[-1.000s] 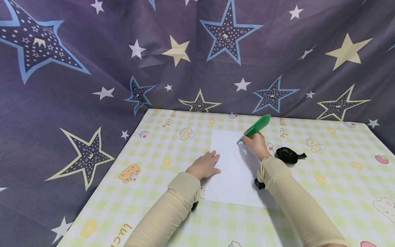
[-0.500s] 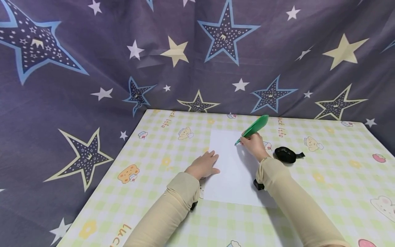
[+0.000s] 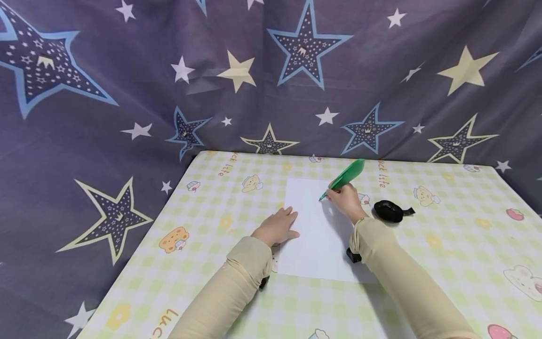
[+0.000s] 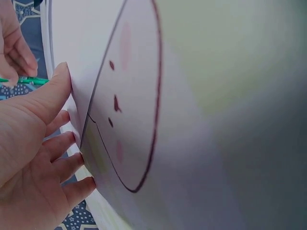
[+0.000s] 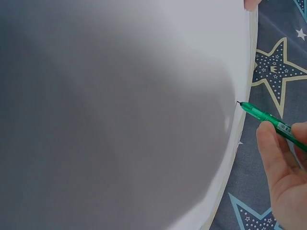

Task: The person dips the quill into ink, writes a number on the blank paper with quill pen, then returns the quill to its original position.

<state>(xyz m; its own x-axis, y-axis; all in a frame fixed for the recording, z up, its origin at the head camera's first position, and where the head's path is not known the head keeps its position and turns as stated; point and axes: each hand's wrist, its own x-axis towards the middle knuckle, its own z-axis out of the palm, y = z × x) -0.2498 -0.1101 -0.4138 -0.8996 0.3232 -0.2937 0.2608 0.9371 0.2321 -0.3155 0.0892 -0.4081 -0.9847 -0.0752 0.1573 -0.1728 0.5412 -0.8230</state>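
Note:
A white sheet of paper (image 3: 309, 256) lies on the table. My left hand (image 3: 277, 227) rests at its left edge, fingers spread and fingertips on the sheet. In my right hand (image 3: 348, 203) I pinch a green feather-topped pen (image 3: 351, 173), its plume slanting up to the right. The right wrist view shows the thumb and fingers round the clear green barrel (image 5: 261, 114), with the dark tip right at the paper. No clear mark shows on the sheet in the head view; my right hand's shadow falls across it.
To the right of the paper lies a black oval thing (image 3: 388, 212) with a short tail. Small black pieces (image 3: 354, 255) show at both sleeves. A checked, cartoon-printed cloth (image 3: 461, 263) covers the table, and a dark starry curtain (image 3: 271, 108) hangs behind.
The pen tip and my right hand have moved slightly down the sheet, toward me. My left hand stays on the paper's edge. The whole head view has drifted a little.

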